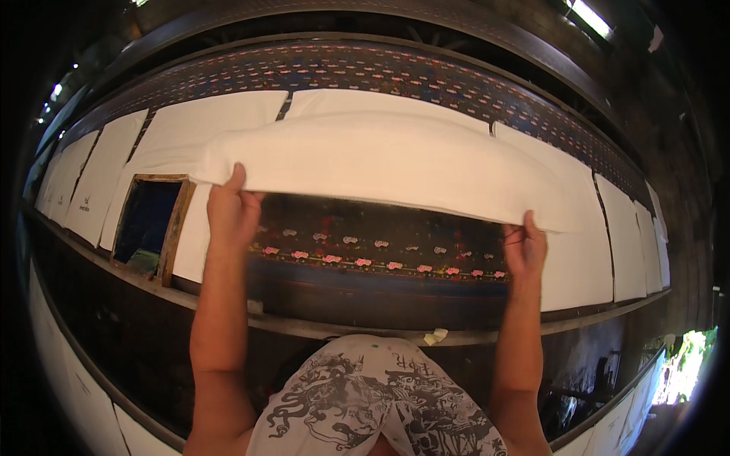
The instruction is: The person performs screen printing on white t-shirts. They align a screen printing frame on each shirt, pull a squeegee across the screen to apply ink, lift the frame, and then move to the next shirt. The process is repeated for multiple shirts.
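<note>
A white cloth piece is stretched between my two hands above a long dark table. At its near left edge my left hand pinches the fabric, thumb on top. My right hand grips the near right edge in the same way. Beyond my hands the cloth billows up and overlaps the white pieces on either side. Below its near edge, rows of small pink and pale printed marks show on the dark tabletop. To the left of my left hand, a wooden-framed screen with a dark blue mesh lies on white cloth.
More white cloth pieces lie side by side along the table, continuing at the right. A raised wooden rail runs along the near edge, with a small pale yellow scrap on it. Other white pieces lie behind me at the lower left.
</note>
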Demonstrator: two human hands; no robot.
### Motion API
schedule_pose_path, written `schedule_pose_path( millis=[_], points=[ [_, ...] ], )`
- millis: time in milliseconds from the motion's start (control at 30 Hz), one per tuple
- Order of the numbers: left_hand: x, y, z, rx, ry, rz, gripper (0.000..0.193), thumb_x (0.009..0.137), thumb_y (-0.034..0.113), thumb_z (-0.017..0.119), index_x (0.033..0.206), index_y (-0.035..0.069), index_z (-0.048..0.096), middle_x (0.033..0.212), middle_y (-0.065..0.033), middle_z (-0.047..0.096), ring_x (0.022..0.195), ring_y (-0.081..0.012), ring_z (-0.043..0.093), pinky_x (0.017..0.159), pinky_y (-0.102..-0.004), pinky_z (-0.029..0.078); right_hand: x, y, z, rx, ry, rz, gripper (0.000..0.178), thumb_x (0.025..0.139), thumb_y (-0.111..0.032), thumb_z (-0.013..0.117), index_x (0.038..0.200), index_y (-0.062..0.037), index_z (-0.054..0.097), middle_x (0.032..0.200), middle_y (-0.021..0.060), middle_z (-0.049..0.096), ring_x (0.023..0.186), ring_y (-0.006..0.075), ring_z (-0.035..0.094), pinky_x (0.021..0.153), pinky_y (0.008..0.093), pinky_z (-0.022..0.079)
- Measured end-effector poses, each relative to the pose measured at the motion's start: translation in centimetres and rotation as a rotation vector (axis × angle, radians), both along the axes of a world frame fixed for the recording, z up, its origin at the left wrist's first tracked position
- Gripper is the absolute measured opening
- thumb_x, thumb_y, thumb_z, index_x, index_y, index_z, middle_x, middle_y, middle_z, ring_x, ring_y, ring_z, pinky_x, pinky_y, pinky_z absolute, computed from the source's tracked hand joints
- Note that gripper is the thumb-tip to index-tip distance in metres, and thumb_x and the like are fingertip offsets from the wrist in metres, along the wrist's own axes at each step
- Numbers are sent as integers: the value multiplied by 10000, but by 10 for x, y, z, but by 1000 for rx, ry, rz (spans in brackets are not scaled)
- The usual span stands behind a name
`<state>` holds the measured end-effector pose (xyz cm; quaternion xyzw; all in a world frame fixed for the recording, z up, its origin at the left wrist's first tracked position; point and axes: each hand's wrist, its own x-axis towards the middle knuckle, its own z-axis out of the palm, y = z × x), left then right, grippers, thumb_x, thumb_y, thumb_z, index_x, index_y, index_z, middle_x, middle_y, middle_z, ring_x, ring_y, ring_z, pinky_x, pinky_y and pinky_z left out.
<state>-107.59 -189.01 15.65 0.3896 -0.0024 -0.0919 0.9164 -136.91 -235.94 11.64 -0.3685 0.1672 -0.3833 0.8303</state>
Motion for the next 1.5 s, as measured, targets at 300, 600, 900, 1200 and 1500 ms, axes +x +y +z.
schedule_pose_path(
  millis=[300, 600, 900, 1200, 1500],
  points=[
    [-37, 26, -139, 202, 541, -41, 443, 1227, 60, 512, 1647, -71, 456, 1647, -244, 573, 1495, -432, 627, 1233, -632, 590, -32, 41, -123, 272, 425, -19, 426, 1196, -53, 586, 1602, 48, 508, 1488, 243, 713, 1303, 401, 777, 1138, 611, 665],
    [-55, 39, -134, 226, 381, -26, 427, 1211, 41, 544, 1619, -60, 469, 1599, -253, 621, 1447, -410, 682, 1212, -601, 628, -65, 48, -118, 153, 430, -6, 418, 1171, -53, 646, 1559, 69, 549, 1463, 222, 726, 1244, 374, 795, 1059, 572, 702],
    [-82, 73, -166, 288, 505, -18, 350, 1182, 61, 629, 1514, -38, 580, 1469, -206, 719, 1306, -368, 767, 1118, -542, 677, -109, 56, -134, 283, 508, -55, 399, 1167, -106, 682, 1531, 30, 594, 1458, 198, 743, 1265, 353, 799, 1089, 534, 685],
    [-68, 110, -155, 762, 275, 85, 506, 1090, 51, 776, 1558, -23, 601, 1234, -117, 782, 975, -199, 784, 853, -361, 716, -118, 6, -113, -120, 803, -187, 665, 1055, -4, 810, 1677, -35, 577, 1369, 144, 757, 1045, 202, 803, 740, 316, 709],
    [-75, 115, -110, 825, 143, 98, 644, 1057, -54, 753, 1665, -34, 542, 1035, -61, 704, 847, -159, 736, 782, -319, 718, -131, 7, -59, -332, 792, -213, 706, 1019, 28, 835, 1677, -9, 583, 1433, 179, 714, 1080, 224, 791, 796, 312, 707]
  ],
)
